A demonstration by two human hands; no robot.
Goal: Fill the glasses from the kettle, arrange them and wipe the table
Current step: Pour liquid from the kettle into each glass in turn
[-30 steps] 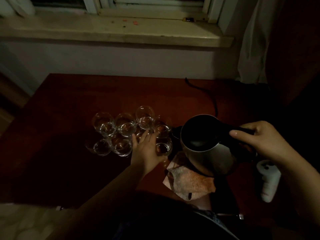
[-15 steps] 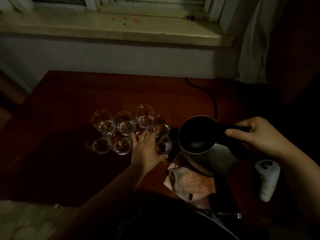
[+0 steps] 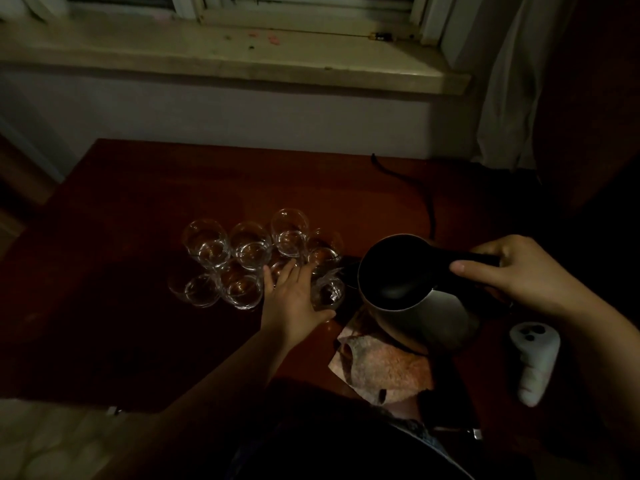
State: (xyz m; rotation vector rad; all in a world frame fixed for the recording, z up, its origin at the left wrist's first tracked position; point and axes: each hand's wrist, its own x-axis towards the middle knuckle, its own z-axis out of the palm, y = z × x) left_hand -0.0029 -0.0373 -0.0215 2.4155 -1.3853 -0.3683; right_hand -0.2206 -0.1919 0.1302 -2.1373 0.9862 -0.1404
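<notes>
Dim room; window sill (image 3: 242,60) at far side, dark red wooden table (image 3: 104,271) below it. Steel kettle (image 3: 415,299), lid open, tilted left toward the glasses, lifted over a crumpled cloth (image 3: 384,368), presumably kept near for wiping. Right hand (image 3: 509,271) closed around the kettle handle, thumb on top, likely to control the pour. Cluster of clear glasses (image 3: 249,251) sits mid-table, touching. Left hand (image 3: 294,299) rests fingers spread on the nearest glass (image 3: 329,292), apparently steadying it; grip extent unclear. White bottle (image 3: 533,362) lies near right.
</notes>
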